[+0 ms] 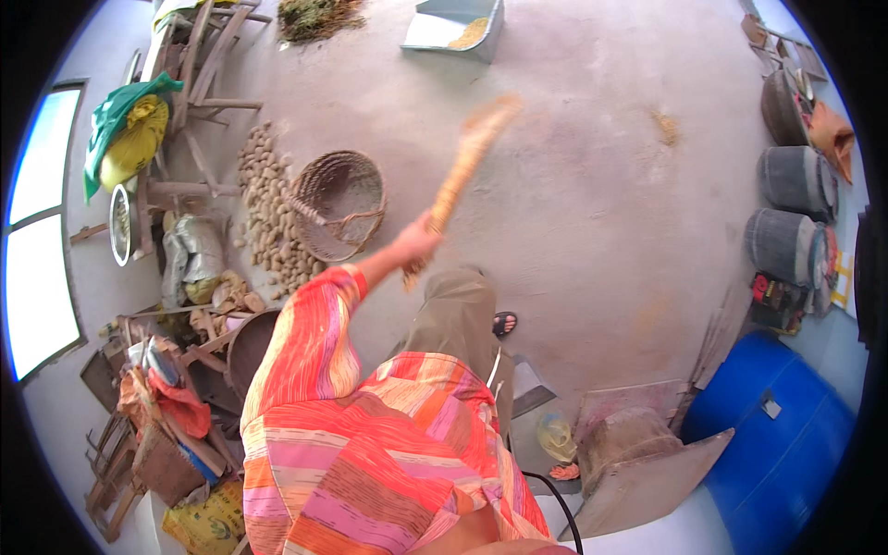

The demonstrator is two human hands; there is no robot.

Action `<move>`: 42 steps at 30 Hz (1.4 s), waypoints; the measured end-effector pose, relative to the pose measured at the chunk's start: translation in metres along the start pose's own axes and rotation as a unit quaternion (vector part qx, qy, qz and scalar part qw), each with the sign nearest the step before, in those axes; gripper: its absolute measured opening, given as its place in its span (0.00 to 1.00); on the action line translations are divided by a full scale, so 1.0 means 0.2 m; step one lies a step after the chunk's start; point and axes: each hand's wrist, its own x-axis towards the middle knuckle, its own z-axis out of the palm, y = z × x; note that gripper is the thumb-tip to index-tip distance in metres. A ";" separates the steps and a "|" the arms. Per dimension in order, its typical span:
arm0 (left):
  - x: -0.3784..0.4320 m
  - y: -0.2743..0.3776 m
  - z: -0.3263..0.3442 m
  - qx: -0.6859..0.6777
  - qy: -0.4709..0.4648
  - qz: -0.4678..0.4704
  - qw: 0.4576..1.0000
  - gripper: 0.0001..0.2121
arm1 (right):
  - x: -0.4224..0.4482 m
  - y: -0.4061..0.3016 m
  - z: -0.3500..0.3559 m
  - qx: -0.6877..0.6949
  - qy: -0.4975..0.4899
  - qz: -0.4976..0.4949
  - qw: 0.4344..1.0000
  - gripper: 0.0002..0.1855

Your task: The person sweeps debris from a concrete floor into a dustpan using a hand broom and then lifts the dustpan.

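My left hand [418, 241] grips a straw hand broom [458, 173] near its lower end. The broom slants up and right over the concrete floor [583, 208], its far tip blurred. My right hand is out of view; some bare skin shows at the bottom edge. Beyond the broom, a metal dustpan [491, 48] holds yellowish, grain-like material. A small patch of similar material [666, 128] lies on the floor to the right. Left of my hand, a woven basket [378, 208] stands beside a spread of potato-like tubers [267, 201].
Wooden stools or frames [191, 104], sacks [201, 243] and bags [184, 409] line the left wall. A bundle of dried plants [312, 17] lies at the top. Dark containers [784, 236] and a blue barrel [763, 416] stand right. A board-topped container [631, 451] is at lower right.
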 end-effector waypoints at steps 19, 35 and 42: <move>0.81 0.55 0.39 0.183 -0.209 -0.073 0.958 0.41 | -0.44 -1.03 -0.14 -0.116 0.025 0.072 0.990 0.06; 1.13 0.94 -0.16 0.076 -0.217 -0.042 0.972 0.15 | -0.60 -0.58 0.47 0.197 0.182 0.222 0.938 0.04; 1.05 0.97 0.54 0.048 -0.320 -0.222 0.920 0.15 | -0.84 -0.30 0.87 0.525 0.196 0.307 0.769 0.04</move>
